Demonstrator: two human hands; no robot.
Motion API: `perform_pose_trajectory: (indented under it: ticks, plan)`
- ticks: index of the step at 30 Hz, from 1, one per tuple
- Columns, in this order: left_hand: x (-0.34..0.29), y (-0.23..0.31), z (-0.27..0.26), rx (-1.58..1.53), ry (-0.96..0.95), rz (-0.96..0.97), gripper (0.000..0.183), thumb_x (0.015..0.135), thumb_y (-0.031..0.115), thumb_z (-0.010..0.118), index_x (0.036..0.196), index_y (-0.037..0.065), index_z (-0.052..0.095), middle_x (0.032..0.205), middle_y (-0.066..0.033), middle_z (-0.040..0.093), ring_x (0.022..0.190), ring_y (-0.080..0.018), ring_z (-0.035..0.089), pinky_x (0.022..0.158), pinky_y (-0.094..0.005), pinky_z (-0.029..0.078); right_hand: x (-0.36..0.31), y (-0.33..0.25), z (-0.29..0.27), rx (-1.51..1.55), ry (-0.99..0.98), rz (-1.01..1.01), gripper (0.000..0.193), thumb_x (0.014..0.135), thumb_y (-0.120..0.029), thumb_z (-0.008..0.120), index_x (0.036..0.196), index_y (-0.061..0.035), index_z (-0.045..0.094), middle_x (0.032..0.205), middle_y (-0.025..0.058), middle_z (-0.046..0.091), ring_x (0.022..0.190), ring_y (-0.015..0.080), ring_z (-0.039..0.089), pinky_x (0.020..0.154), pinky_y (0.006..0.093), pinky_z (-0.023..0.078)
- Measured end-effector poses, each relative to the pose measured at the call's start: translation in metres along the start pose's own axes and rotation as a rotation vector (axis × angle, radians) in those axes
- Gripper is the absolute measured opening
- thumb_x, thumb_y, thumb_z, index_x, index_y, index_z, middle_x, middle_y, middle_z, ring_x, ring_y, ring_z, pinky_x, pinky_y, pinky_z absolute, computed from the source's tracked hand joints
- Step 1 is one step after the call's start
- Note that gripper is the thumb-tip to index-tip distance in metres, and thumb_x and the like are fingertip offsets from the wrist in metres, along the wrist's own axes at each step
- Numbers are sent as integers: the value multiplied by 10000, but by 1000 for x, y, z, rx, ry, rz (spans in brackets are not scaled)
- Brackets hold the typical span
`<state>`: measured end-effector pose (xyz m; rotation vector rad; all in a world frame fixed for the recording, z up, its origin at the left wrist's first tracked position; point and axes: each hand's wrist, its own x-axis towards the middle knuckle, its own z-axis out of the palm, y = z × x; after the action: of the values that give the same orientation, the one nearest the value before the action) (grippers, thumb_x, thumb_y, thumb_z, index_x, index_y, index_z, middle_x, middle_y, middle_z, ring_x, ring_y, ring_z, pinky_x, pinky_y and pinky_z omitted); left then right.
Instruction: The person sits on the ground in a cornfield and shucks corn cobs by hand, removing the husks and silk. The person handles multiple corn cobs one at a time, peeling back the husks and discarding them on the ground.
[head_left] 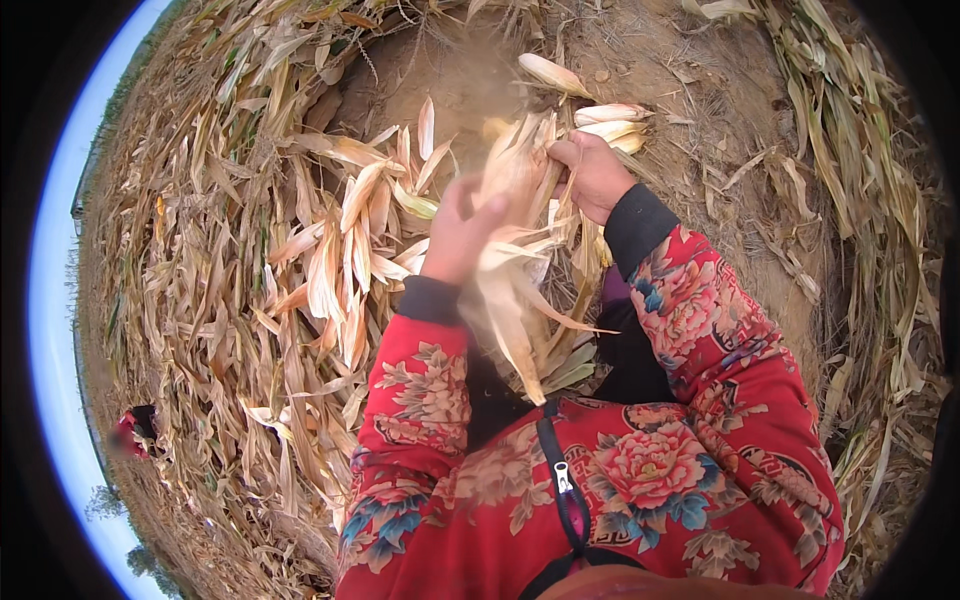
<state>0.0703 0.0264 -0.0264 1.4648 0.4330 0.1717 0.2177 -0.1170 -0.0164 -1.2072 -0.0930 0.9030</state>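
In front of my chest is a corn husk [510, 180], pale and dry, with loose leaves hanging down toward my lap. My right hand [595, 175] is closed at its upper right edge, thumb and fingers pinching the dry leaves. On the other side, my left hand [465, 230] lies against the husk with the thumb toward it; motion blurs its fingers, so their grip cannot be made out. Any cob inside is hidden. Just beyond my right hand, several pale ears of corn [612, 125] rest on the soil, and another ear [555, 74] lies farther off.
A heap of peeled husks [345, 240] spreads to the left. Dry corn stalks [215, 290] cover the ground beyond it, and more stalks [850, 150] form a band on the right. Bare soil [700, 110] lies between. A dark and red object [138, 430] sits at the far left.
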Motion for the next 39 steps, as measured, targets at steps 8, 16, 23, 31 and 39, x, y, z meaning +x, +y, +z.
perform_pose_trajectory:
  ticks: [8,16,23,31,39]
  plan:
    - [15,-45,13,-149,194,-20,519,934,410,596,1237,-8,547,1190,-119,597,1081,-196,548,976,-328,402,-19,-1,24,232,-74,-4,249,1000,-114,457,1210,16,489,1095,115,631,965,216,655,862,368,558]
    - [16,-18,-14,-565,323,-216,516,955,533,493,1080,46,610,935,-55,619,846,-176,583,783,-318,473,-61,11,47,-771,-524,-288,243,946,-256,502,934,-14,482,862,112,597,748,210,577,652,390,434]
    - [4,11,-28,-830,338,-183,451,963,502,503,1175,109,571,985,-71,653,834,-213,657,731,-368,562,-69,31,59,-1153,-858,-271,389,880,-364,547,1061,-21,549,871,243,630,842,439,606,748,495,466]
    - [-5,24,1,-365,117,-50,583,933,354,615,1341,-9,408,1130,-120,576,1015,-193,564,932,-314,446,-40,-34,2,-699,-409,-65,359,947,-354,595,908,2,613,786,56,640,653,106,608,584,243,501]
    - [-7,0,20,248,2,138,532,873,322,712,1228,-14,503,1059,-59,600,938,-114,550,843,-269,460,-25,-29,-4,-730,-156,-365,408,887,-319,670,1125,11,645,963,67,655,865,122,596,777,281,488]
